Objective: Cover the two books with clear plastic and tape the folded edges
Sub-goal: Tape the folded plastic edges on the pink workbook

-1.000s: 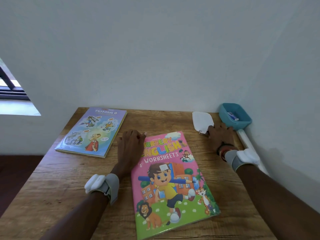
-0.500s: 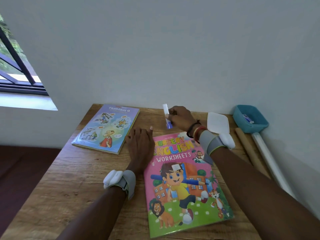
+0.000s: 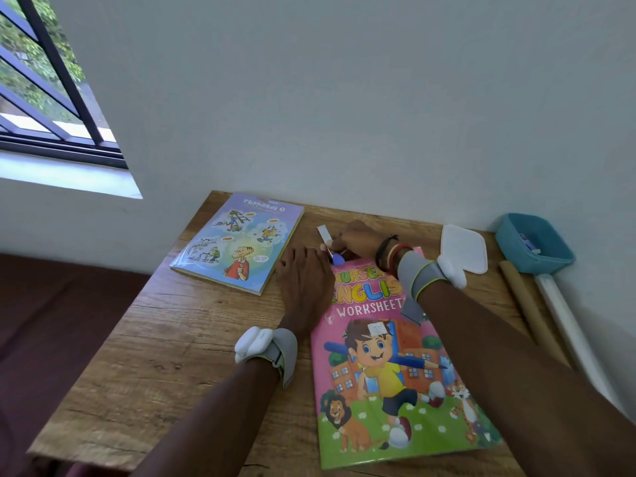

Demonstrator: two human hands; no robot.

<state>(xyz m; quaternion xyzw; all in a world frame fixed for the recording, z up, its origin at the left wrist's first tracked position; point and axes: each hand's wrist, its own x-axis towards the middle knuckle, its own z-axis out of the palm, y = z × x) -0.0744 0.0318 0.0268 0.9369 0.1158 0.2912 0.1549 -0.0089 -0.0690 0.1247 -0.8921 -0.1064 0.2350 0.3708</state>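
Pink book [image 3: 389, 390] lengthwise, title end toward wall [image 3: 344, 98]

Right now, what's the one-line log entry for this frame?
left hand: flat at pink book top-left corner | right hand: holds white-and-blue tool | blue book: untouched

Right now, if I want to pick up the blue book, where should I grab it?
Probably the near right corner of the blue book, coming from the front. It lies flat on the table with nothing on it, so there is no side to wrap. That corner points toward you with bare wood around it. For the grip, slip fingers under and put your thumb on top.
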